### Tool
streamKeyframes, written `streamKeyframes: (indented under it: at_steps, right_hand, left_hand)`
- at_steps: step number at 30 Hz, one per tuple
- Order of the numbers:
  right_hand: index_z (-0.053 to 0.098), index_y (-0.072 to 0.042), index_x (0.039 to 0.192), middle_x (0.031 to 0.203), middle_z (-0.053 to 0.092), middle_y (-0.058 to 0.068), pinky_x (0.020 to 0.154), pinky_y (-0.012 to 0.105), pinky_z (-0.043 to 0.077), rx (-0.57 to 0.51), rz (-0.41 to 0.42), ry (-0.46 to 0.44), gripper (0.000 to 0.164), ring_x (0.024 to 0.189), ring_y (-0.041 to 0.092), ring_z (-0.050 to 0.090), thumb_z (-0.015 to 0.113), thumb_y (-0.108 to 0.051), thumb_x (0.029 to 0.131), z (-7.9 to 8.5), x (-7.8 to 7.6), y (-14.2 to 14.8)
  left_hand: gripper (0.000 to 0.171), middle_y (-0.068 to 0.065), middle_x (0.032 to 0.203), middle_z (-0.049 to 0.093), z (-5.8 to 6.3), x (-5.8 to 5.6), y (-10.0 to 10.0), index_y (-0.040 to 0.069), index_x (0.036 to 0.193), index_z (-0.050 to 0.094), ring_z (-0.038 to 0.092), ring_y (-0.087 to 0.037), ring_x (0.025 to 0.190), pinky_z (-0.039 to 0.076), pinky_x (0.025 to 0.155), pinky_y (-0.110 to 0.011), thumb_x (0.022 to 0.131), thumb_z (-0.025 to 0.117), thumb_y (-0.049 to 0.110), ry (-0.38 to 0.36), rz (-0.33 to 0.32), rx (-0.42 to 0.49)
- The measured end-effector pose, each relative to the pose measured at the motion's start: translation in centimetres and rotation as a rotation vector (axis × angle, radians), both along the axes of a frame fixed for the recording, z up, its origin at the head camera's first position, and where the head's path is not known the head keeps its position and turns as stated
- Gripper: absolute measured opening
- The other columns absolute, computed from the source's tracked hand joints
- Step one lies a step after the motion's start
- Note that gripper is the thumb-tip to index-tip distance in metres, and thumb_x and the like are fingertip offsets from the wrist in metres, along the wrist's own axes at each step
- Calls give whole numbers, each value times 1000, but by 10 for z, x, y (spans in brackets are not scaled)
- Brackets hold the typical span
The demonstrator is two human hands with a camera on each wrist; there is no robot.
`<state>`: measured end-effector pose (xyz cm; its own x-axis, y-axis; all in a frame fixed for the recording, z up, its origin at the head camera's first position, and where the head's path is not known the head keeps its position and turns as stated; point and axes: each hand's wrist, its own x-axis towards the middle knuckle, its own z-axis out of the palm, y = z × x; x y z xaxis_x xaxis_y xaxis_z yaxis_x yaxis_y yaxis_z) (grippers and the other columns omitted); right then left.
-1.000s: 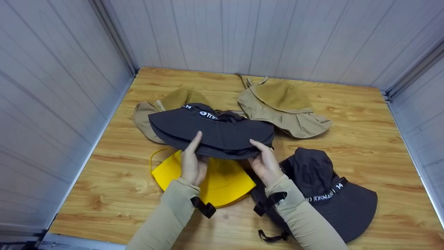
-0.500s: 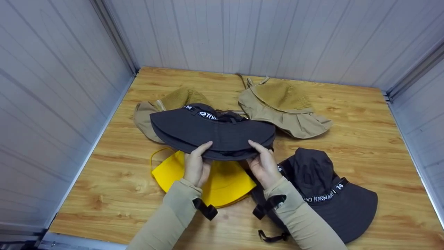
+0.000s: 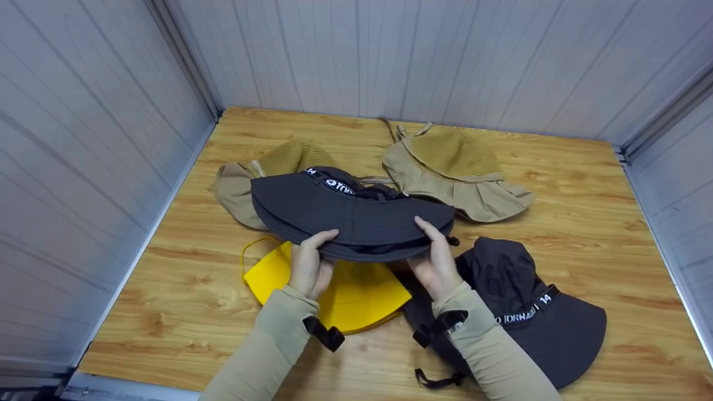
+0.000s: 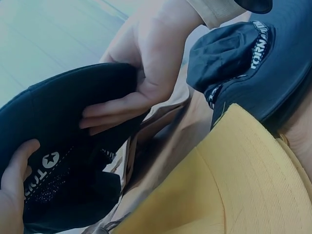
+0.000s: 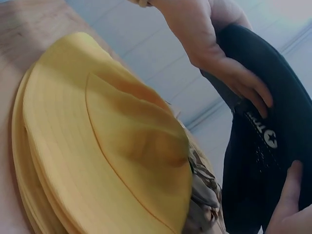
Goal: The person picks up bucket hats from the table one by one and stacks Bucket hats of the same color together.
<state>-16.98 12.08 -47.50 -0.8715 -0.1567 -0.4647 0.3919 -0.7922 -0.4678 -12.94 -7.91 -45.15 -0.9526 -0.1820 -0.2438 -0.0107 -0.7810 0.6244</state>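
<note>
Dark grey cloth spans both hands: a dark hat (image 3: pixel 356 223), its brim folded double, is held up over the far side of the yellow hat (image 3: pixel 362 301). The left hand (image 3: pixel 309 270) pinches the near rim, thumb on top and fingers beneath, parted only by the brim. The right hand (image 3: pixel 434 264) grips the same rim farther along, thumb above, fingers underneath.

The yellow hat lies on the wooden table (image 3: pixel 167 312), its curved edge towards the person. To its right, a second dark hat (image 3: pixel 562 340) spreads its brim rightwards, a black cord (image 3: pixel 437 383) trailing on the near side. Beyond the yellow hat, to the left, a tan hat (image 3: pixel 239 192) is partly hidden by the held brim; beyond and to the right lies a frilled hat (image 3: pixel 465 184). Whether the held brim touches either cannot be told.

Left of the yellow hat, wood grain runs to the left wall (image 3: pixel 83 139); far to its right, more wood reaches the right wall (image 3: pixel 685 178).
</note>
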Motion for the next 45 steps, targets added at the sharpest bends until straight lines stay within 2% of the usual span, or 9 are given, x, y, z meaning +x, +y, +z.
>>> streamKeyframes:
  at_steps: [6, 14, 22, 27, 30, 33, 35, 40, 45]
  right_hand:
    - [31, -14, 154, 143, 47, 4, 103, 27, 47, 17, -19, 1, 53, 113, 15, 61, 49, -19, 103, -2, -8, 15]
    - [23, -13, 157, 160, 31, 3, 111, 26, 39, 32, -31, 5, 57, 135, 15, 42, 44, -12, 104, -2, -15, 28]
    - [25, -13, 156, 159, 33, 2, 108, 26, 42, 59, -72, 24, 60, 137, 15, 42, 45, 1, 101, 11, -18, 39]
    - [17, -16, 159, 162, 28, -2, 108, 24, 42, 46, -49, 75, 63, 137, 13, 42, 39, 1, 103, 19, -16, 57]
    - [18, -15, 158, 153, 43, 1, 102, 23, 47, 45, -58, 85, 61, 122, 12, 56, 39, -1, 103, 23, -14, 71]
    - [19, -15, 158, 129, 60, 0, 97, 25, 51, 53, -86, 106, 63, 106, 11, 65, 41, 1, 102, 26, -10, 87]
    - [27, -13, 154, 114, 67, 0, 93, 26, 53, 68, -98, 115, 57, 100, 13, 68, 43, 2, 101, 28, -7, 98]
    - [53, -8, 121, 100, 72, 4, 83, 27, 56, 169, -81, 145, 27, 91, 16, 70, 44, 4, 99, 29, 1, 129]
    - [57, -20, 111, 93, 72, -1, 78, 29, 57, 292, -11, 106, 32, 83, 15, 70, 53, 7, 94, 22, 11, 159]
  left_hand:
    - [66, -11, 135, 46, 1, 0, -1, 12, 143, 28, 63, -22, 111, 54, 96, -38, 88, 49, -18, -2, -19, 0]
    - [64, -12, 136, 47, 1, -1, 0, 10, 142, 29, 63, -23, 114, 52, 100, -40, 88, 51, -17, 5, -31, -10]
    - [61, -8, 145, 42, 5, -4, -3, 10, 148, 27, 52, -21, 127, 47, 107, -35, 94, 49, -7, 0, -67, -43]
    - [59, -3, 153, 37, 8, -6, -8, 11, 153, 23, 43, -20, 138, 39, 114, -31, 100, 47, 4, 23, -71, -50]
    - [60, -3, 155, 37, 10, -8, -9, 13, 156, 21, 43, -21, 139, 38, 114, -30, 102, 47, 11, 35, -95, -81]
    - [68, -2, 159, 31, 11, -10, -9, 22, 159, 11, 42, -21, 141, 37, 115, -30, 103, 48, 14, 59, -118, -108]
    - [71, -1, 162, 27, 11, -10, -8, 26, 160, 8, 40, -20, 142, 37, 115, -30, 103, 49, 14, 71, -125, -123]
    - [63, -5, 159, 31, 8, -11, -7, 20, 157, 17, 41, -20, 142, 38, 114, -32, 103, 49, 15, 91, -146, -145]
    - [58, -7, 159, 30, 2, -12, -7, 16, 156, 19, 37, -20, 144, 35, 116, -34, 105, 47, 19, 78, -209, -185]
